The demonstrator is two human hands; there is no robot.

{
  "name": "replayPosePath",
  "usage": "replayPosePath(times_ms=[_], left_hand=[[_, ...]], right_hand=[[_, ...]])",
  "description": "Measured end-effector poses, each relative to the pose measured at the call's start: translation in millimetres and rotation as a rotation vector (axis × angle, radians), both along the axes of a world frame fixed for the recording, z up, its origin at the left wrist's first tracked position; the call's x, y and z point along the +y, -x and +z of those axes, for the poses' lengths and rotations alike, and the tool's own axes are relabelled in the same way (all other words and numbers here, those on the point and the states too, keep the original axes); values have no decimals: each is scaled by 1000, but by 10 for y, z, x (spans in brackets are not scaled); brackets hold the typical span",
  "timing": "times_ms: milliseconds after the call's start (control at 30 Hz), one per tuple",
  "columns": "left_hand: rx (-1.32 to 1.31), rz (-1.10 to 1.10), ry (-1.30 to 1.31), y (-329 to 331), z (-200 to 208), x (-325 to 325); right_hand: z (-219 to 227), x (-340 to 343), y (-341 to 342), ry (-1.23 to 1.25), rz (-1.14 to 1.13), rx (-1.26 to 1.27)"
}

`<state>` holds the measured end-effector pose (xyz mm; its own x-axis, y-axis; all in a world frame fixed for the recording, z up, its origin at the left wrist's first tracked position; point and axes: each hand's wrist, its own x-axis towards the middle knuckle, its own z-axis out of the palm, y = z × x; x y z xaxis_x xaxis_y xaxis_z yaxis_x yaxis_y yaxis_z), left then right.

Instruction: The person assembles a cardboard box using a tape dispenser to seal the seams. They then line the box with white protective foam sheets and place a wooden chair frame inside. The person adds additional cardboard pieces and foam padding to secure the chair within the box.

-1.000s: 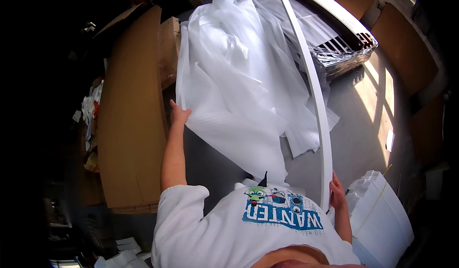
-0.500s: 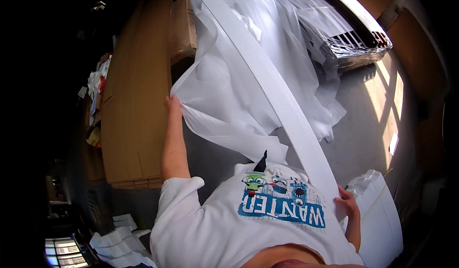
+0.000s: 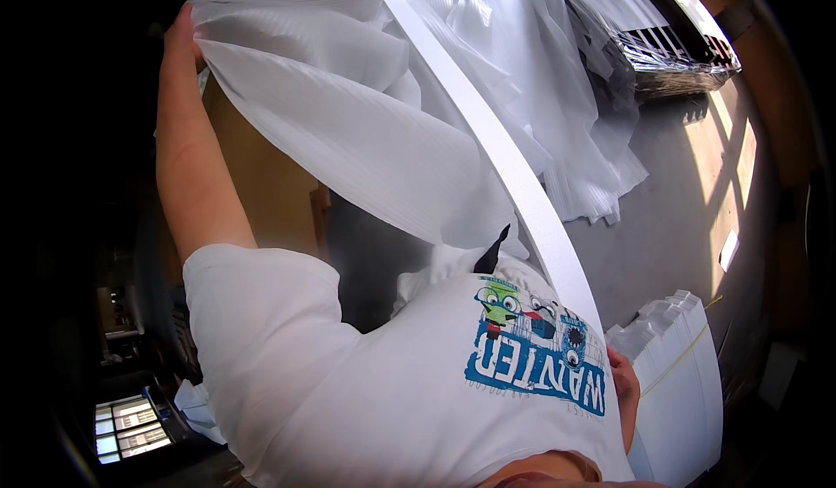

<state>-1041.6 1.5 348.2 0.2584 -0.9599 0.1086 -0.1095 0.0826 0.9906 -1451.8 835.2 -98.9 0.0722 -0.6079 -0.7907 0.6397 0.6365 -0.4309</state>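
Observation:
My left hand (image 3: 183, 37) is raised at the upper left, its fingers closed on the edge of a large, translucent white foam sheet (image 3: 322, 131). The sheet is pulled taut from there and falls in folds toward the middle. A long white foam strip (image 3: 514, 170) slants across the sheet, from the top centre down to my right side. Low on the right, my right hand (image 3: 622, 382) is closed at the strip's near end. My shirt partly hides that hand and the end of the strip.
Brown cardboard (image 3: 257, 153) lies at the left, partly behind the sheet. At the upper right stands a pallet-like bundle in clear film (image 3: 675, 66). A strapped stack of white foam pieces (image 3: 679, 392) stands beside my right hand, on the grey floor (image 3: 644, 227).
My left hand has swung up and left, drawing the sheet edge over the cardboard. My body has leaned left. The strip's far end has dropped somewhat; my right hand keeps hold of it.

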Motion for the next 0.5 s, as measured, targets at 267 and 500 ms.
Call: replayPosePath(times_ms=[267, 500], left_hand=[[-353, -73, 62, 242, 927, 754], [-481, -176, 126, -156, 1043, 1203]], right_hand=[[-288, 38, -14, 50, 60, -33], [-93, -1179, -209, 177, 65, 15]])
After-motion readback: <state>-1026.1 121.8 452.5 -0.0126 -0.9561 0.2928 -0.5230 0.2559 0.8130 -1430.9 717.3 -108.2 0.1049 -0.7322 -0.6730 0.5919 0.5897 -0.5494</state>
